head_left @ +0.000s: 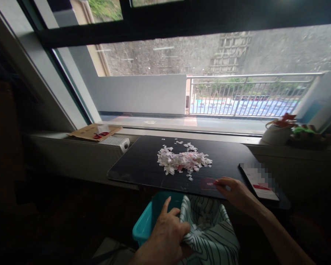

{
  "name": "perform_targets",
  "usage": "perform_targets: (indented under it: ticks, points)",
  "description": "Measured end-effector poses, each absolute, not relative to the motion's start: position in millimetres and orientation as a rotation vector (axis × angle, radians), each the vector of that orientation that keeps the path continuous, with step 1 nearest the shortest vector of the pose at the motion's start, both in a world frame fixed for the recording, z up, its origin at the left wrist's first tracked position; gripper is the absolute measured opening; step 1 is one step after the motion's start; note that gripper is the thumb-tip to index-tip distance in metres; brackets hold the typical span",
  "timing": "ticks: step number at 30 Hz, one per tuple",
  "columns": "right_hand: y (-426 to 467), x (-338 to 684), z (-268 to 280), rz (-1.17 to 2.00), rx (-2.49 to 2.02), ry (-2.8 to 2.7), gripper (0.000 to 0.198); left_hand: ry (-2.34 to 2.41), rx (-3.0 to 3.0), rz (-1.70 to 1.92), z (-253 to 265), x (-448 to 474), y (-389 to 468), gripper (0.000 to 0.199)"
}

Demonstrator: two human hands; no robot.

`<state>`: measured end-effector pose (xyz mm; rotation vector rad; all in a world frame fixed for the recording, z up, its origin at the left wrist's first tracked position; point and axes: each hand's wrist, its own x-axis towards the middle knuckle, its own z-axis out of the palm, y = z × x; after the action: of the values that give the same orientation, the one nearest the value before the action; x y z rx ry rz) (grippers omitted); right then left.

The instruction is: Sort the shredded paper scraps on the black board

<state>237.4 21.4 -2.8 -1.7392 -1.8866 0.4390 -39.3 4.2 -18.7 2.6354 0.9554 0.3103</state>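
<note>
My right hand pinches one end of a translucent pinkish flat piece near the table's front edge; its exact kind is hard to make out. Just beyond it, a loose heap of small white and pink paper scraps lies on the dark table. Below the edge, my left hand grips the rim of a striped cloth bag, index finger pointing forward. Pale scraps show inside the bag, though dimly. A teal plastic bin stands left of the cloth, partly behind my left hand.
At the table's right lies a dark-framed tablet or phone, its screen partly blurred. On the left sill are a brown paper envelope and red-handled scissors. A white pot stands at the right by the window.
</note>
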Motion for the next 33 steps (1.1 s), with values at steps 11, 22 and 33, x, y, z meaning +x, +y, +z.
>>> perform_targets:
  ticks: [11,22,33]
  points:
    - [50,225,-10,0.333,-1.756,-1.815,0.029,0.982,2.639,0.232,-22,-49,5,0.027]
    - [60,216,-8,0.269,-1.856,-1.790,0.029,0.976,2.641,0.241,-29,-55,9,0.028]
    - [70,208,-14,0.330,-1.751,-1.821,0.032,0.941,2.685,0.169,-29,-51,8,0.024]
